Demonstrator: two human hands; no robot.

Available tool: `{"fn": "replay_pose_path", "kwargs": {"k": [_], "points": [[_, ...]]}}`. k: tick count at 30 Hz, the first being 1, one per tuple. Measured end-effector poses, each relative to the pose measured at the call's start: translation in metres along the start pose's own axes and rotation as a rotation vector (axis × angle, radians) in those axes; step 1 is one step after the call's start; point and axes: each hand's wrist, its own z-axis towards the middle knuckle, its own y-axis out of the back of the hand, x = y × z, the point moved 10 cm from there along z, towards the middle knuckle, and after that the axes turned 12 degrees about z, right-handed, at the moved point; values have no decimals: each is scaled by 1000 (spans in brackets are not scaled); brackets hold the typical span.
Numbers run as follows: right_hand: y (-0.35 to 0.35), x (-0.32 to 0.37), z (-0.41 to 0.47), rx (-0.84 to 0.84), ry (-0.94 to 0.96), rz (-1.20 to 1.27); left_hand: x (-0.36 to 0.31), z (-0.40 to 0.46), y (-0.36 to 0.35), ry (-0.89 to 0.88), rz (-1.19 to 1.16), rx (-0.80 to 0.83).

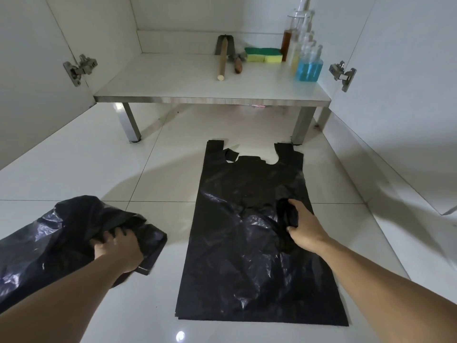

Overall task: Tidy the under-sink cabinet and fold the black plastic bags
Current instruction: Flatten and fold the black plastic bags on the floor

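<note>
Left hand (118, 248) grips a crumpled bag (49, 243); right hand (305, 229) pinches the flat bag (247, 256).

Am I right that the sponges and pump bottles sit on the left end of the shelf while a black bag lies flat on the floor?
Not quite: the head view shows the sponges and pump bottles at the right end of the shelf, not the left. The rest holds: a black bag lies flat on the floor.

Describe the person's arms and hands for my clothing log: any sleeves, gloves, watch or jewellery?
Both forearms are bare as far as the view reaches; no sleeve edge shows. The left hand and right hand wear no gloves. No watch, bracelet or ring is visible on either wrist or on the fingers that show.
</note>
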Motion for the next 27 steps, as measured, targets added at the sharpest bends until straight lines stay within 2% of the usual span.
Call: {"fn": "replay_pose_path", "kwargs": {"k": [4,6,8,10,13,19,24,27], "points": [[12,6,2,-130,-116,394,-46,-29,61,-137,-196,-352],[17,-3,6,-196,-239,636,-77,-45,75,-206,-308,-357],[14,-17,6,-215,-400,810,-98,-55,76,-182,-492,-237],[12,-24,1,-210,-512,900,-109,-60,67,-85,-733,-67],[19,-31,-3,-233,-585,966,-118,-62,49,69,-1011,141],[18,-36,-6,-228,-661,1163,-138,-85,29,95,-1435,488],[10,-23,-12,-204,-635,1188,-158,-107,20,24,-1538,750],[13,-23,-12,-218,-620,1089,-160,-108,21,-10,-1523,764]]}}
